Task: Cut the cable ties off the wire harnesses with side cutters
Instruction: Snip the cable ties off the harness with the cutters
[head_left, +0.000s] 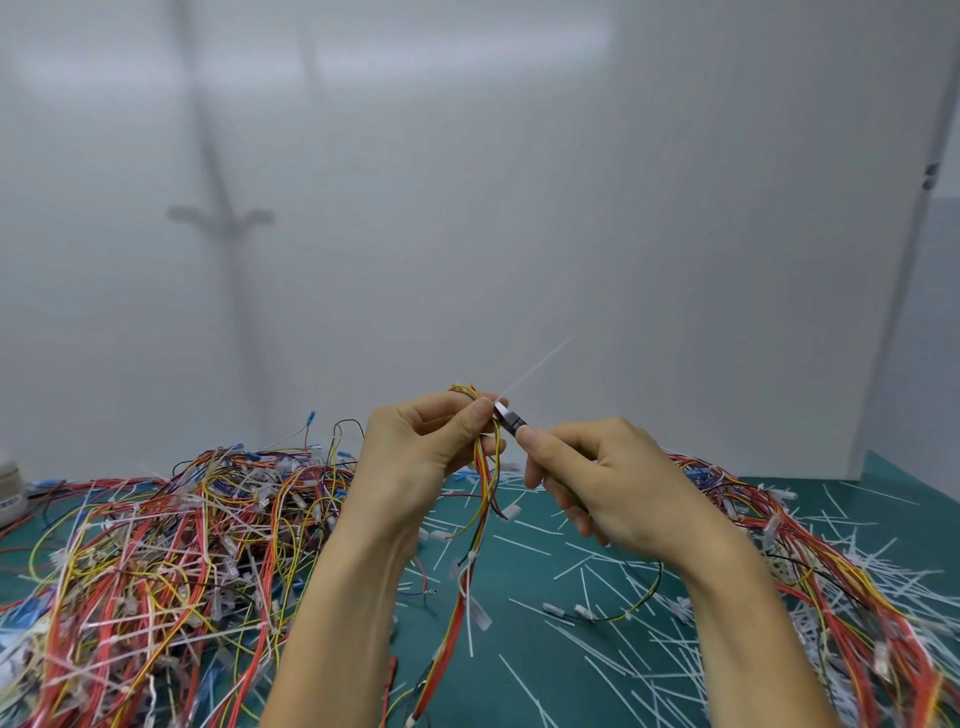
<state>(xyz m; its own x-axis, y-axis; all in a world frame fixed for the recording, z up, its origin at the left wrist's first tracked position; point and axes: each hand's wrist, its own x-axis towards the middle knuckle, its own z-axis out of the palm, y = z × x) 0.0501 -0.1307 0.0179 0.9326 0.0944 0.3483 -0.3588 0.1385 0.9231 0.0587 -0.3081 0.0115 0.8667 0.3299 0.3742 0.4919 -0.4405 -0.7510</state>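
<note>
Scraps (623, 670) of cut tie litter the bench (519, 577), between a left pile (156, 545) and a right pile (831, 571) of harnesses. Above them, the harness (485, 467) in work hangs limp from the left hand (415, 452), whose thumb and fingers pinch the wires just below the tie (535, 367). The right hand (597, 478) has its fingers curled round the cutters (509, 422), with the tip at the tie head beside the left thumb. Whether the blades are closed cannot be told.

Handling:
- **Harness:** it looks light and floppy, so pinch it close to the tie to steady it.
- **Tie:** it is thin, and its tail stands out stiff. It will likely spring away when cut.
- **Insulation:** it is probably soft, so keep the blades off the wires.
</note>
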